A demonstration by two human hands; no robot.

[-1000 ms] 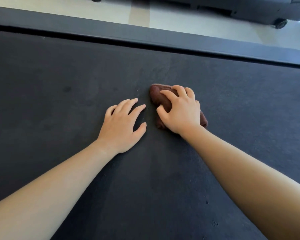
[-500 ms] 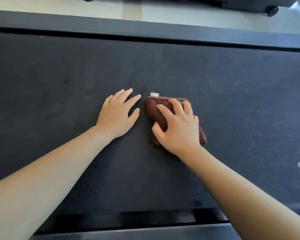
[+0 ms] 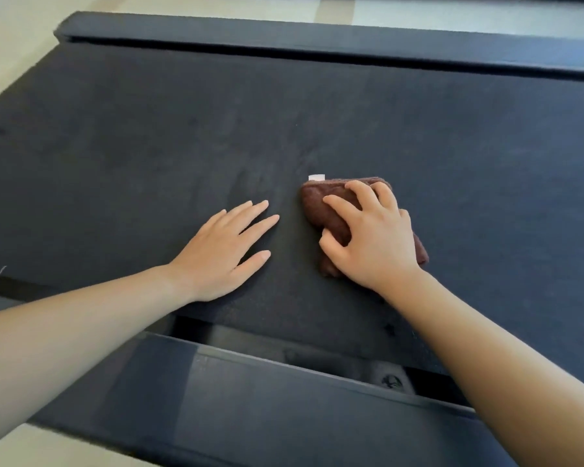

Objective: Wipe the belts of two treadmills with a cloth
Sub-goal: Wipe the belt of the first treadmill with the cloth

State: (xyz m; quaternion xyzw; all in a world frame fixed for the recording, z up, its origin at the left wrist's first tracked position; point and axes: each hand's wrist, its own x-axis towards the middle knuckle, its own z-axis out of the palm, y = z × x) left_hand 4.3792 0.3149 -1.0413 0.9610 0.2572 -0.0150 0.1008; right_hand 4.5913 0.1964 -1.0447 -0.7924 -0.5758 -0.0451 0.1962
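Belt (image 3: 452, 146) wiping looks mid-stroke: left hand (image 3: 216, 251) rests flat on it, fingers (image 3: 260, 222) straight, while right hand (image 3: 375, 241) curls round the cloth (image 3: 317, 200) at mid-belt, next likely needing a firm push across unwiped surface.

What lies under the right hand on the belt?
A bunched brown cloth, pressed onto the belt by the right hand. Its white tag shows; its middle is covered.
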